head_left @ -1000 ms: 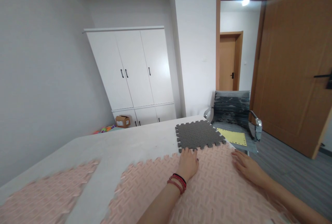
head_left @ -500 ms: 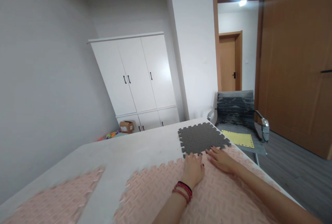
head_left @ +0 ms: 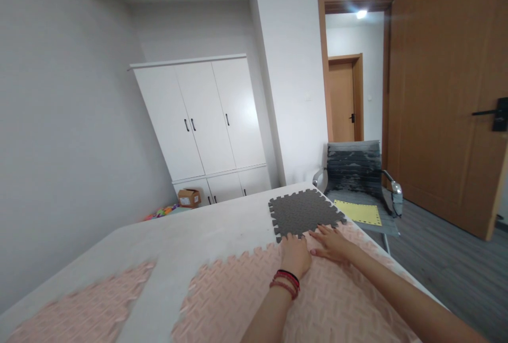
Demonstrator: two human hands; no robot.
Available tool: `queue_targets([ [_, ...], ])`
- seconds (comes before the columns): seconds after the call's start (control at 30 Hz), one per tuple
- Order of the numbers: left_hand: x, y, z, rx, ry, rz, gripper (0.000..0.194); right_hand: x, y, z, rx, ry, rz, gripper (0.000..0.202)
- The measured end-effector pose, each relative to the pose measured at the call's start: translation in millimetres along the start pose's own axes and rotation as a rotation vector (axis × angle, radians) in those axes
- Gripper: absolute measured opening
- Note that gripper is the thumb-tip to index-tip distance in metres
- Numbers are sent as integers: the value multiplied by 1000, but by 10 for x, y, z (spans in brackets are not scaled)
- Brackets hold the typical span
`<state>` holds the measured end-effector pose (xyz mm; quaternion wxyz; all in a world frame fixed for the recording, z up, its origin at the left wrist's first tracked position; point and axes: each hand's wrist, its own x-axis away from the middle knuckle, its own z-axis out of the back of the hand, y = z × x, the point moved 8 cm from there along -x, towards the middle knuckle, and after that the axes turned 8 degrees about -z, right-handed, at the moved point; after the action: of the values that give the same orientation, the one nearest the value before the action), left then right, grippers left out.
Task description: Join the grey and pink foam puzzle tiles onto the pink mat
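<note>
Head view, near edge: pink foam mat (head_left: 317, 306) spread flat on white table (head_left: 198, 226), toothed edges, long axis running from camera toward far end.
Second pink mat (head_left: 79, 311): lower left, apart from the first, bare table strip between.
Left hand (head_left: 296, 253): flat, palm down, fingers loose, gripping nothing; fingertips at the seam where pink meets grey; red and black bands on wrist.
Right hand (head_left: 331, 242): flat, open, pressed on same seam just beside left hand, grasping nothing.
Grey foam tile (head_left: 304, 213): roughly square, flat at table's far right corner, near toothed edge meeting pink mat, far edge pointing toward chair.
Chair (head_left: 357, 173): grey, just beyond table, yellow sheet (head_left: 357, 211) on seat.
Wardrobe (head_left: 206, 120): white, against back wall, cardboard box (head_left: 189, 197) at foot.
Door (head_left: 444, 99): brown, open, far right.
</note>
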<state>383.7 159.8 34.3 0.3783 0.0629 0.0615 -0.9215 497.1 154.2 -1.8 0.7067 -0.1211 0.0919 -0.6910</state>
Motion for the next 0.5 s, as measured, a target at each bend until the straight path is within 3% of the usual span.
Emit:
queue_targets([
  [0.2, 96, 18, 2, -6, 24, -12, 44, 18, 39, 80, 55, 48, 48, 76],
  [0.37, 68, -3, -56, 21, 12, -92, 38, 71, 467, 129, 59, 198, -106, 82],
  [0.5, -3, -16, -80, 35, -9, -153, 34, 45, 634, 44, 52, 97, -136, 91],
])
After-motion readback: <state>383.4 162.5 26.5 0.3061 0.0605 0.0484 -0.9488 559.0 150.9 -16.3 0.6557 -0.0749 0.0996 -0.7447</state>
